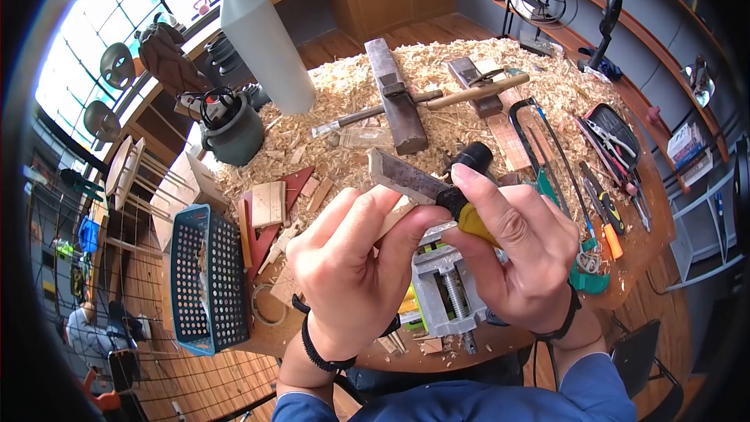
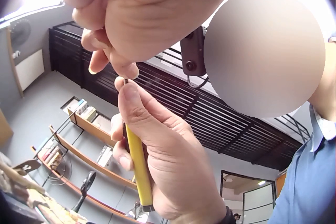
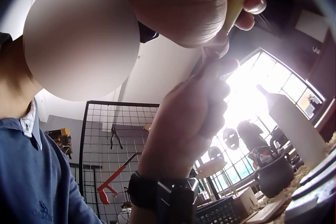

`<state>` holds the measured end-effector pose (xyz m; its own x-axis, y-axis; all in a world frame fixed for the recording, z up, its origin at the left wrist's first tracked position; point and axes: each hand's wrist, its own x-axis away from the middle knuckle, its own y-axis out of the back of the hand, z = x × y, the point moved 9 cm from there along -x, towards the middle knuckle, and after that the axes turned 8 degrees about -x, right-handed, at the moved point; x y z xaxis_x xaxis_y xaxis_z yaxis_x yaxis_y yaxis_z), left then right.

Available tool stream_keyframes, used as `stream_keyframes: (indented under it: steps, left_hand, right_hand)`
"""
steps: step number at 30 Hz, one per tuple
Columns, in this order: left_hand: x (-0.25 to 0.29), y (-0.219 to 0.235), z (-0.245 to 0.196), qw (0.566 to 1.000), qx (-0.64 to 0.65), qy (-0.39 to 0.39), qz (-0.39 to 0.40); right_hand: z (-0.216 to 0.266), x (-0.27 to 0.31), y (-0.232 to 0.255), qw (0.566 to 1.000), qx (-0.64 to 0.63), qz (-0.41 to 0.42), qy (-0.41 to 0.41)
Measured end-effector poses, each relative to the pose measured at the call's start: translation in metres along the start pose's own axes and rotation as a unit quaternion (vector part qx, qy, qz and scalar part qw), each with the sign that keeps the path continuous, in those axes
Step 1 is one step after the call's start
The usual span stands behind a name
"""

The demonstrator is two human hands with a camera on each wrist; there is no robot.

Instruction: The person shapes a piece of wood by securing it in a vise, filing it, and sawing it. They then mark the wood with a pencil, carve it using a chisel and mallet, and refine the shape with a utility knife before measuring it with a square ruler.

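My right hand [image 1: 523,242] grips the yellow-and-black handle [image 1: 473,223] of a chisel. Its broad dark blade [image 1: 410,177] points left, with a paler bevel at the tip. The handle [image 2: 137,171] runs along the palm in the left wrist view, its butt end showing below the fingers. Between thumb and forefinger, my left hand [image 1: 348,258] pinches a small pale strip of wood [image 1: 396,217], close under the blade. The fingertips of both hands nearly meet there. Below them is a metal vise [image 1: 449,293] with a threaded screw. Most of the wood strip is hidden by the fingers.
Wood shavings [image 1: 328,82] cover the table's back. A wooden plane [image 1: 396,101], a smaller plane [image 1: 473,82], a hacksaw [image 1: 558,148] and pliers [image 1: 613,137] lie on it. A teal basket [image 1: 207,281] stands left, near a dark pot [image 1: 233,137] and a white bottle [image 1: 269,47].
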<state>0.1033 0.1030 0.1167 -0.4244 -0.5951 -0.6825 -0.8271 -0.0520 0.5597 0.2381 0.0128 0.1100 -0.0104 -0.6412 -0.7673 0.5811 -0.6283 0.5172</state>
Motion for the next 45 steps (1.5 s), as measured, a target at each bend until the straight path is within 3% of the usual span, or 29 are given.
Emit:
stream_keyframes:
  steps: [8,17,21,23,25,28,31,33,36,40,45]
  left_hand:
    - [-0.002,-0.001,-0.002,0.999,0.033,-0.025,0.019]
    - [-0.001,0.001,0.002,1.000,0.006,-0.004,-0.004]
    - [-0.004,0.000,0.005,1.000,-0.007,-0.019,-0.015]
    - [-0.001,-0.004,0.023,0.988,0.129,0.083,-0.004]
    - [0.002,-0.006,0.024,0.984,0.155,0.085,0.019]
    - [0.006,-0.019,0.029,0.949,0.271,0.146,0.070]
    - [0.006,-0.019,0.028,0.946,0.272,0.157,0.075]
    - [0.007,-0.020,0.028,0.949,0.266,0.144,0.083]
    - [0.007,-0.021,0.025,0.968,0.212,0.112,0.078]
    - [0.002,-0.017,0.016,0.983,0.151,0.081,0.071]
    - [-0.001,-0.012,0.004,0.997,0.066,0.016,0.044]
  right_hand:
    - [-0.007,0.000,-0.001,0.997,-0.078,0.000,-0.012]
    - [0.000,0.002,-0.003,1.000,0.028,0.000,0.002]
    - [-0.016,0.004,0.019,0.992,-0.008,-0.126,-0.010]
    - [-0.035,0.010,0.026,0.974,-0.131,-0.151,-0.107]
    - [-0.043,0.015,0.025,0.943,-0.232,-0.156,-0.182]
    - [-0.046,0.016,0.012,0.912,-0.348,-0.121,-0.181]
    - [-0.042,0.012,0.007,0.937,-0.298,-0.076,-0.165]
    - [-0.038,0.011,0.003,0.945,-0.278,-0.060,-0.160]
    - [-0.038,0.014,-0.009,0.928,-0.295,-0.019,-0.228]
    - [-0.036,0.010,-0.014,0.936,-0.276,0.025,-0.218]
    - [-0.037,0.011,-0.016,0.926,-0.286,0.003,-0.245]
